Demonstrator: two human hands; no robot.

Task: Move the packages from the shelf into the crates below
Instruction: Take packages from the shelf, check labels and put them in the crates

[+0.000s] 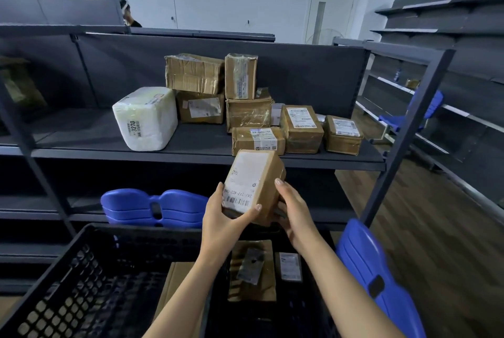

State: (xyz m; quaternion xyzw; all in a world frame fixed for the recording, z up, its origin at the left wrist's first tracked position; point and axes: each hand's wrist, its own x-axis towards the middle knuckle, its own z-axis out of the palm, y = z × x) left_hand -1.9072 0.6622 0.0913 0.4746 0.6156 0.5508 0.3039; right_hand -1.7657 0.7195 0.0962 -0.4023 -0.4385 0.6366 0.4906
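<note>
**Two hands holding one small box over the crates**

Both hands are holding one small brown box in the middle of the frame. The left hand is curling under its near end, with the thumb lying on the white label. The right hand is closing around its right side, fingers pressing on the cardboard. The box is tilting and hanging in the air, just in front of the edge of the shelf and above the crates.

Two black crates are sitting at the bottom of the frame. The left crate is showing lots of open room, with one cardboard piece lying at its right side. The right crate is holding two packages.

On the shelf, nine packages are showing: one white wrapped bundle standing alone on the left, and eight brown boxes bunching together on the right, some stacked. A small pale thing is peeking out between them; I cannot tell what it is. Wide bare shelf is lying open to the left of the bundle.

Stacked blue chair parts are resting on the lower shelf.
</note>
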